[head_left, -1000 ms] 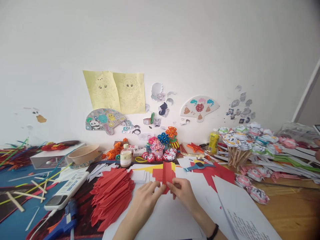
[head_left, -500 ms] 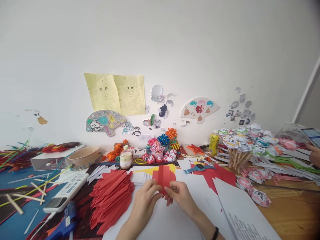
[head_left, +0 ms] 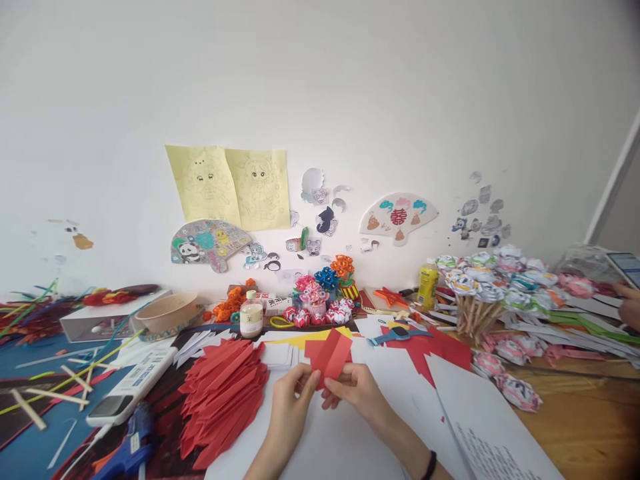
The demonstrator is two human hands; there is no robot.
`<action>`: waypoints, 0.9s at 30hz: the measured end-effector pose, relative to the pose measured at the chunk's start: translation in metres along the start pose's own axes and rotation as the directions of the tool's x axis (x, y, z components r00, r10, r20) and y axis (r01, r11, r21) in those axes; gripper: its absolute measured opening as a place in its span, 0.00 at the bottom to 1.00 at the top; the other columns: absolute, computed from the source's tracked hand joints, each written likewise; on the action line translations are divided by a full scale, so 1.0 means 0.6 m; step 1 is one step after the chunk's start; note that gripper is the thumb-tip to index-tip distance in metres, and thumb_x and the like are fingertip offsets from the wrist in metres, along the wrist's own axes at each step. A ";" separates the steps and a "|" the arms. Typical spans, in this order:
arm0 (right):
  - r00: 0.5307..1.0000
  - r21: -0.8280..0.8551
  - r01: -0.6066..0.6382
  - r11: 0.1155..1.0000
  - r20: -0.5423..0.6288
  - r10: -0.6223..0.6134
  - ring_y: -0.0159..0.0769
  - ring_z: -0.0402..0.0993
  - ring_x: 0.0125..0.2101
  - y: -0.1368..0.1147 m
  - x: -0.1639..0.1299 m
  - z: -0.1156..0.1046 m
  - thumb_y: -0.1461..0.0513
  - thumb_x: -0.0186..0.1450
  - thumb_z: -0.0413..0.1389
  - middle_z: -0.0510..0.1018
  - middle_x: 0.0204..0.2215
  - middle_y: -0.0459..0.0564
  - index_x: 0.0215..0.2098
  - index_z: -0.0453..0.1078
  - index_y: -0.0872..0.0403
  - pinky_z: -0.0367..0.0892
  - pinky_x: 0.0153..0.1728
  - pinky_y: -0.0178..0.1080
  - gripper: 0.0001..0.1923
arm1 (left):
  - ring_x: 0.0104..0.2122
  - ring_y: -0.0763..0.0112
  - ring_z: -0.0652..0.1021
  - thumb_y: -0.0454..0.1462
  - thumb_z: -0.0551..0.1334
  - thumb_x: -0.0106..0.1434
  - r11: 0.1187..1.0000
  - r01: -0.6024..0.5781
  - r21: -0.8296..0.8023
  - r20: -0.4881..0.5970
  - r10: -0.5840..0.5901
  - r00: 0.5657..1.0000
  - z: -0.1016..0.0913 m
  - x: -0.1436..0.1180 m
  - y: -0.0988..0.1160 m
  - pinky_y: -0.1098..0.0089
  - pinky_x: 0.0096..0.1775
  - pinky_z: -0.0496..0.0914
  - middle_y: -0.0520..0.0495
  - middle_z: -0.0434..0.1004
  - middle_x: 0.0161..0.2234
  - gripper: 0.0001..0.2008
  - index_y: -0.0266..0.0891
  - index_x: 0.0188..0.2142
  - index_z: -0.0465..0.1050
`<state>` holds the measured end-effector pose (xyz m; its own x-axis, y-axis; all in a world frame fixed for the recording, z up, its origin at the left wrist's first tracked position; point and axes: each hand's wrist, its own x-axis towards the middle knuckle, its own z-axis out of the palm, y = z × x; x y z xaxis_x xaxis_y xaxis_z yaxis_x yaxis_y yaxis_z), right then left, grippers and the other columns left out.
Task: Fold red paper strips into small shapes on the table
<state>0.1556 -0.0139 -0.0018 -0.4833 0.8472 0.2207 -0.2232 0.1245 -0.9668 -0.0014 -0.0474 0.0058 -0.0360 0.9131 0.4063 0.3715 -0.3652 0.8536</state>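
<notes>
Between my two hands is a piece of red paper (head_left: 332,357) with a crease along it, tilted to the right. My left hand (head_left: 295,393) pinches its lower left edge between thumb and fingers. My right hand (head_left: 353,390), a black band on its wrist, grips the lower right edge. Behind the held piece, more red paper (head_left: 313,348) lies on the table by a yellow sheet (head_left: 290,340). A large pile of folded red paper pieces (head_left: 225,400) sits left of my left hand. White paper (head_left: 335,440) spreads beneath both hands.
A blue glue gun (head_left: 131,443) and a white power strip (head_left: 133,383) lie at left, near a beige bowl (head_left: 167,315). A bottle (head_left: 251,315) and bead flowers (head_left: 327,280) stand behind. Right are a blue watch (head_left: 400,335), paper flowers (head_left: 480,287) and another person's hand (head_left: 629,307) with a phone.
The red paper in my hands has turned from upright to leaning right. My left hand has shifted its hold, its thumb now lying against the paper's lower left edge.
</notes>
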 end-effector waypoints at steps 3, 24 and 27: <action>1.000 0.006 -0.009 1.000 0.018 0.009 0.39 0.77 0.24 0.002 0.002 -0.001 0.50 0.58 0.60 0.78 0.25 0.54 0.34 0.74 0.61 0.68 0.25 0.36 0.21 | 0.25 0.71 0.70 0.46 0.57 0.63 1.000 0.016 -0.011 -0.011 -0.016 1.000 0.002 -0.001 -0.001 0.75 0.27 0.62 0.50 0.74 0.23 0.16 0.37 0.27 0.70; 0.999 -0.001 0.026 1.000 -0.027 -0.026 0.30 0.68 0.20 0.000 0.001 0.004 0.54 0.55 0.61 0.74 0.21 0.48 0.28 0.75 0.59 0.66 0.21 0.32 0.14 | 0.19 0.73 0.68 0.47 0.53 0.65 1.000 0.017 0.017 0.044 -0.018 0.999 -0.001 -0.005 0.003 0.76 0.23 0.60 0.52 0.67 0.17 0.21 0.37 0.22 0.67; 0.998 -0.022 0.025 0.999 -0.062 -0.026 0.29 0.66 0.18 0.002 0.003 0.000 0.53 0.55 0.61 0.73 0.20 0.47 0.26 0.74 0.59 0.64 0.19 0.31 0.15 | 0.19 0.73 0.68 0.48 0.52 0.65 0.999 0.039 0.023 0.036 -0.040 0.999 0.001 -0.007 0.005 0.75 0.23 0.60 0.52 0.67 0.17 0.21 0.38 0.22 0.67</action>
<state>0.1544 -0.0125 -0.0028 -0.4237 0.8741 0.2378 -0.2162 0.1573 -0.9636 0.0005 -0.0522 0.0066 -0.0177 0.9327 0.3602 0.3908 -0.3252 0.8611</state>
